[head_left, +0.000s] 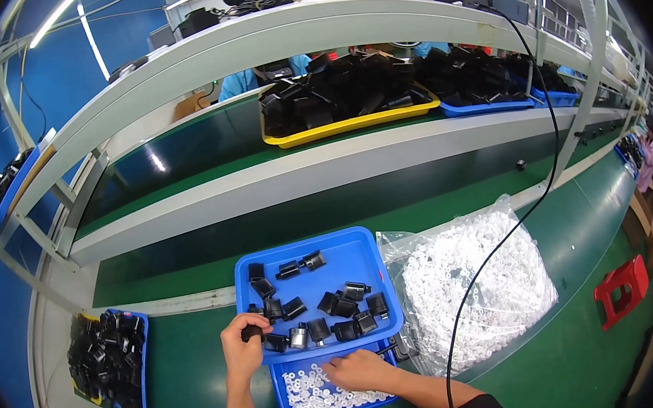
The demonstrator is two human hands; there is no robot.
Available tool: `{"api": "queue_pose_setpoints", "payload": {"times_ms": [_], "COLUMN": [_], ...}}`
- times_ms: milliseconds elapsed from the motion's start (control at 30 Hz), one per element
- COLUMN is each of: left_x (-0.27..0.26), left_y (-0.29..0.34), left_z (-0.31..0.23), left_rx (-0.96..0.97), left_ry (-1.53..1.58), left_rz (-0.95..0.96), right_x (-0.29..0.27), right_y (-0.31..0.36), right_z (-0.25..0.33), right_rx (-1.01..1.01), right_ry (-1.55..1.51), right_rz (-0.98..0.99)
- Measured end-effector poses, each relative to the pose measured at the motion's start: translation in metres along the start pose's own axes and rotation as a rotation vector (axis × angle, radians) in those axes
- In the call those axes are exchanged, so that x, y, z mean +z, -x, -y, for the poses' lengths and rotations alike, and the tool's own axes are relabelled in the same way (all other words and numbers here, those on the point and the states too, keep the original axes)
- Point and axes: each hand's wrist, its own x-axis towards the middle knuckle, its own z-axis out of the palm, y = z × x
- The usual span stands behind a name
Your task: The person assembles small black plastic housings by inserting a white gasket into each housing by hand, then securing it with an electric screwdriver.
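Note:
My left hand (240, 345) is closed around a small black plastic part (252, 332) at the left edge of a blue tray (314, 244). Several like black parts (294, 308) lie loose in that tray, some with a squarish body and a narrower neck. One part (298, 335) looks silvery. Below it, a smaller blue tray (279, 394) holds many small white plastic rings (312, 396). My right hand (357, 371) reaches down into these rings, fingers drawn together; what they pinch, if anything, is hidden.
A clear bag of white rings (478, 292) lies at the right. A black cable (501, 243) hangs across it. Another tray of black parts (111, 359) stands at the left. Beyond the green bench, a yellow tray (351, 128) and blue trays are heaped with black parts.

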Motion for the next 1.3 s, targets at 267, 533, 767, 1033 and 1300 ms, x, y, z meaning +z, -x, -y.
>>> {"api": "queue_pose_setpoints", "payload": {"times_ms": [267,533,767,1033,1300], "left_x": [0.009,0.009,0.004,0.005,0.016], "left_y": [-0.015,-0.008,-0.007,-0.017,-0.072], "left_z": [0.0,0.001,0.003,-0.004,-0.007], "left_rx": [0.01,0.041,0.025,0.08,0.139], "left_ry": [0.007,-0.041,-0.093,-0.371,-0.56], "left_rz": [-0.003,0.033,0.028,0.0,0.214], "right_x": [0.003,-0.004,-0.002,-0.004,-0.009], "right_y": [0.002,0.002,0.005,0.003,0.0], "right_z": [0.0,0.002,-0.002,-0.002,0.0], "right_rx": [-0.007,0.008,0.007,0.007,0.028], "right_ry": [-0.001,-0.038,-0.036,-0.053,-0.07], "right_rz": [-0.009,0.105,0.06,0.124,0.163]}}
